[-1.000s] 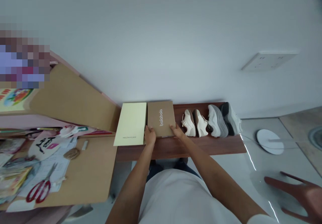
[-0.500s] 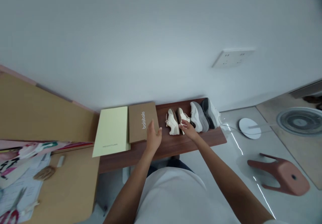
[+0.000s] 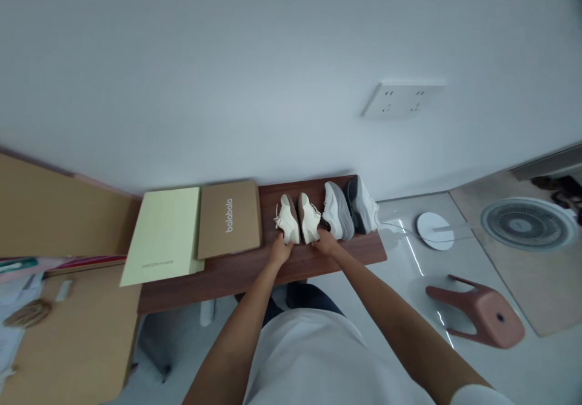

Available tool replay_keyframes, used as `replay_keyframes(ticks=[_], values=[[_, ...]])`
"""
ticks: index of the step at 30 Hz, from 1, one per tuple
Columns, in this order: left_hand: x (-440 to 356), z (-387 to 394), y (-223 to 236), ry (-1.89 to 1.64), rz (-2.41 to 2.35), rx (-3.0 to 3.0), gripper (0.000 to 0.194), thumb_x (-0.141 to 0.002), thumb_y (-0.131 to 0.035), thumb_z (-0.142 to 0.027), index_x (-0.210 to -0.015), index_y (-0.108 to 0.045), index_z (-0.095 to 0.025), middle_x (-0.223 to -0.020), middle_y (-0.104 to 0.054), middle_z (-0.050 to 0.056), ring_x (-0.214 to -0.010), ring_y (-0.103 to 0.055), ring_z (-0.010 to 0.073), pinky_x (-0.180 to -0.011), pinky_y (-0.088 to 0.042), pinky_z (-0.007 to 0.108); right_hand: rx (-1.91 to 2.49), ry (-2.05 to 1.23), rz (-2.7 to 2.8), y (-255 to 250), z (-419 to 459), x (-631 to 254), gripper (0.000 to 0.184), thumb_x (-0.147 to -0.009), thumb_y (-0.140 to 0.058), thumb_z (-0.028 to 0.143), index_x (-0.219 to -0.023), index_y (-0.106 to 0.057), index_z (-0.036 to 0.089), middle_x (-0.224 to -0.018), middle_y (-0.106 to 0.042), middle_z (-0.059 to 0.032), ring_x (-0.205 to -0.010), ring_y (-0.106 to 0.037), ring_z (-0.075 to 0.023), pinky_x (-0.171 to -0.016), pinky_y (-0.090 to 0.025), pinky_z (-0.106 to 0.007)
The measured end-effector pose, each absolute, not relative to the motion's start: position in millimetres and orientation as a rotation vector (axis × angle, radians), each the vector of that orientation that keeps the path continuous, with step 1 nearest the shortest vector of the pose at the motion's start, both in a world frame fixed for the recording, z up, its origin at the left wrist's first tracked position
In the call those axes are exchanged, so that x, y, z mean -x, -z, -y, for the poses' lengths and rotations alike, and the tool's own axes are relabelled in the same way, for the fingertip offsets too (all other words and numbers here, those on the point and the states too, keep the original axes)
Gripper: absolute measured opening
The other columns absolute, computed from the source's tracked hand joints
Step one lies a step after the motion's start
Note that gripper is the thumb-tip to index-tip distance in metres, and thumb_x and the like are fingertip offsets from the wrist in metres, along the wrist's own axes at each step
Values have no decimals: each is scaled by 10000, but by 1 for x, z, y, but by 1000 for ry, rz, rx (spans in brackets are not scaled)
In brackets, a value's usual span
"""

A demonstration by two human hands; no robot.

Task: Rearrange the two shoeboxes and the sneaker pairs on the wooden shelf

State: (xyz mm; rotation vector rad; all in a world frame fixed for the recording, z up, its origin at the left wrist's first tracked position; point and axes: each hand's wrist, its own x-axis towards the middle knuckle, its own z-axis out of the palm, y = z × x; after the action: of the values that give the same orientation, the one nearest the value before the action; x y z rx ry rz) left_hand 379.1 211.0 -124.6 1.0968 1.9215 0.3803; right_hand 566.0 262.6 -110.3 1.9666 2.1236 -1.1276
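Note:
Two small cream sneakers with brown soles lie on their sides on a dark wooden bench [image 3: 227, 288], soles facing each other. My left hand [image 3: 280, 250] grips the near end of the left cream sneaker [image 3: 288, 218]. The near end of the right cream sneaker [image 3: 310, 217] is in my right hand [image 3: 325, 243]. Just right of that hand rest a white and grey sneaker [image 3: 337, 211] and a white and black sneaker [image 3: 362, 204]. My fingertips are partly hidden behind the shoes.
Left on the bench are a brown shoebox [image 3: 230, 220] and a pale yellow box [image 3: 163, 232], beside a tan desk [image 3: 82, 332]. A wall socket [image 3: 404, 99] is above. A pink stool [image 3: 488, 317] and a fan [image 3: 527, 224] stand at right.
Both hands have come down onto the cream sneakers and closed on them, the left hand from beside the brown box. The view has shifted, so the bench appears further left.

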Motion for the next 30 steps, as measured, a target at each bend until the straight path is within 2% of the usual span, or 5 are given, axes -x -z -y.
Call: replay_keyframes(ticks=[4,8,11,18,30], values=[[-378,-213,125,-332,-1942,-1245,319,-877,-661,-236,-1175,-644,-123,-1232,-687,176,-1180,-641,297,-998,-477,376,-1888,1099,-2194,109,-265,-566,401,-786,-750,138,-1169,-648,80,-1259,-658,-202,-1204,-613,-298,-1043,-457,-361],[-369,-214,109,-355,-2020,-1505,332,-898,-624,-197,-1225,-631,-143,-1264,-670,153,-1261,-576,282,-1074,-426,377,-1747,1057,-2374,93,-274,-570,361,-824,-734,158,-1174,-655,117,-1266,-651,-163,-1213,-590,-260,-1064,-430,-325],[-365,-218,91,-302,-2093,-1659,313,-903,-594,-165,-1214,-630,-149,-1290,-648,157,-1321,-516,283,-1106,-392,383,-1570,865,-2565,76,-286,-567,307,-875,-695,206,-1169,-653,125,-1243,-657,-153,-1202,-574,-271,-1047,-424,-346],[-380,-241,67,-54,-2142,-1806,363,-954,-501,-185,-1310,-565,-161,-1174,-681,159,-1229,-557,285,-977,-460,388,-1331,551,-2633,49,-300,-546,261,-945,-613,281,-1150,-651,125,-1235,-654,-184,-1163,-557,-298,-987,-421,-378],[-387,-239,84,56,-2212,-1800,391,-999,-330,-104,-1239,-638,-127,-1170,-698,161,-1186,-590,272,-958,-466,362,-1254,428,-2656,78,-289,-520,265,-959,-586,249,-1195,-639,139,-1257,-656,-165,-1215,-524,-288,-945,-444,-362]])
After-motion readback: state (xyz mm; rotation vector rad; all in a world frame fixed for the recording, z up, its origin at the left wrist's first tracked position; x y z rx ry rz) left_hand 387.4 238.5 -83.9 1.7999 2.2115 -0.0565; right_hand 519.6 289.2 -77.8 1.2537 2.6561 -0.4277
